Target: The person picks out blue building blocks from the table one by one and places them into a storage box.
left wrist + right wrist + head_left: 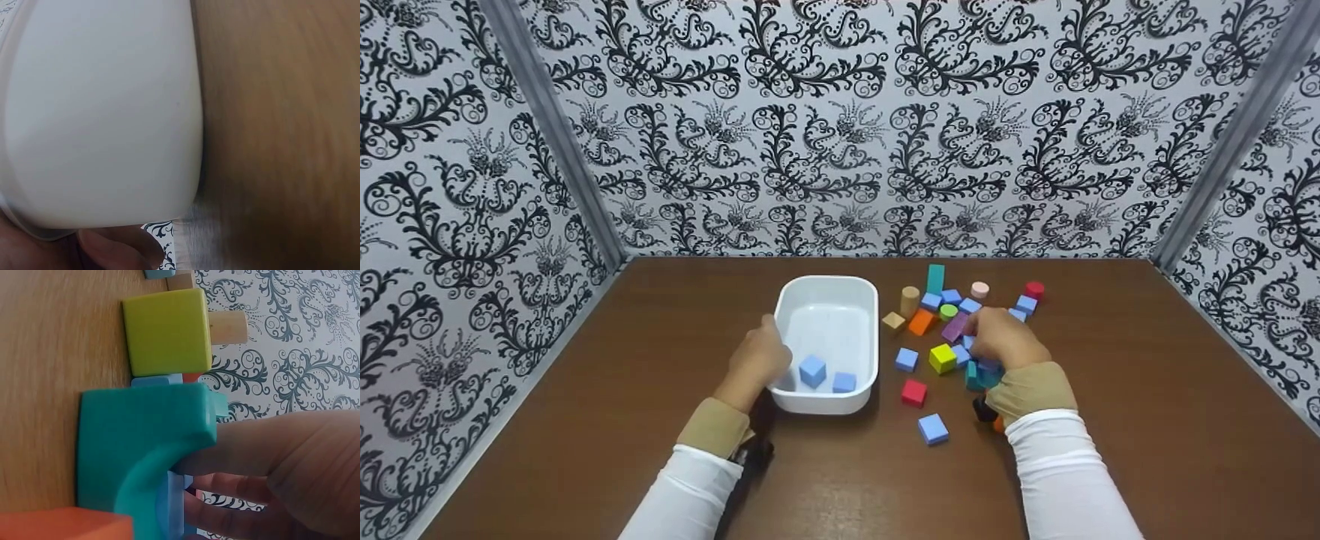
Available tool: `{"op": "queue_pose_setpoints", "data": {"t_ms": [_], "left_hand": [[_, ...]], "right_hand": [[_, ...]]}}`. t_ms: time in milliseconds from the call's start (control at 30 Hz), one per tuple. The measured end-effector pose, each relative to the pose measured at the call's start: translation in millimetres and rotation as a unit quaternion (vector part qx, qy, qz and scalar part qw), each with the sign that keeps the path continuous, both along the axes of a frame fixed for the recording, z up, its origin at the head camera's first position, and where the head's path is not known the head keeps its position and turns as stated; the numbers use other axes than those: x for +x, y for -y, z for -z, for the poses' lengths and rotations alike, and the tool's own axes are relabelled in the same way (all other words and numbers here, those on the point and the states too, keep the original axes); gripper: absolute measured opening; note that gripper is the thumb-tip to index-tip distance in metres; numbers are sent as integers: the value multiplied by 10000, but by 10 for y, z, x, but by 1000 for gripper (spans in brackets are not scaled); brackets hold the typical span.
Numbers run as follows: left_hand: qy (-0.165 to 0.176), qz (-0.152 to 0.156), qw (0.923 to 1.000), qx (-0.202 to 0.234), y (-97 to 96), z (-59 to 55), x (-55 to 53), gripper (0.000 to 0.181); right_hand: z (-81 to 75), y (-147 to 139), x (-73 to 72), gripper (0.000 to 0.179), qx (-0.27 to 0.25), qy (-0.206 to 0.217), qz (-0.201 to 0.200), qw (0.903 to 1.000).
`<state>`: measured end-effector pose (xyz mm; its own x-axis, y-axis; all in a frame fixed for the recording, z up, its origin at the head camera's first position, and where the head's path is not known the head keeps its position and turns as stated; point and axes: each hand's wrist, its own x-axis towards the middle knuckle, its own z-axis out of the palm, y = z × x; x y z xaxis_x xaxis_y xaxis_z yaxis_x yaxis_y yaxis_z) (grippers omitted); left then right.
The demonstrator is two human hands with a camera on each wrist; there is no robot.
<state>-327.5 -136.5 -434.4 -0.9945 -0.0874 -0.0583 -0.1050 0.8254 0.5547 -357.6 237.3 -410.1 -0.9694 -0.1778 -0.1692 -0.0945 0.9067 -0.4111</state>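
The left hand [756, 361] grips the white tub [825, 405] on the tabletop [840, 480]; I can't tell whether the right hand [1006, 339] pinches anything, but reaching so close, it could knock the teal arch [132, 430].

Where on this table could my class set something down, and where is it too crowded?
Bare: the table left of the white tray and left hand; the stretch between the white sleeves, nearer than every block; the right side beyond the loose blocks; the tray's far half. Crowded: right of the tray, where blocks lie around the right hand.
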Motion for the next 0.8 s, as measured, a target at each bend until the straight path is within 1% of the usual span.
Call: {"op": "queue_pose_setpoints", "data": {"t_ms": [233,533,667,800], "left_hand": [[30,1,10000,1,1,1,-4,60],[28,46,10000,-24,3,4,5,68],[6,33,10000,-61,-1,3,3,66],[6,23,10000,-63,7,0,-1,66]], "right_hand": [[-6,1,7,37,-127,40,57,9999],[-56,16,17,29,39,7,73,10000],[-114,40,22,33,28,-8,138,9999],[-197,91,52,35,-26,-70,129,9999]]}}
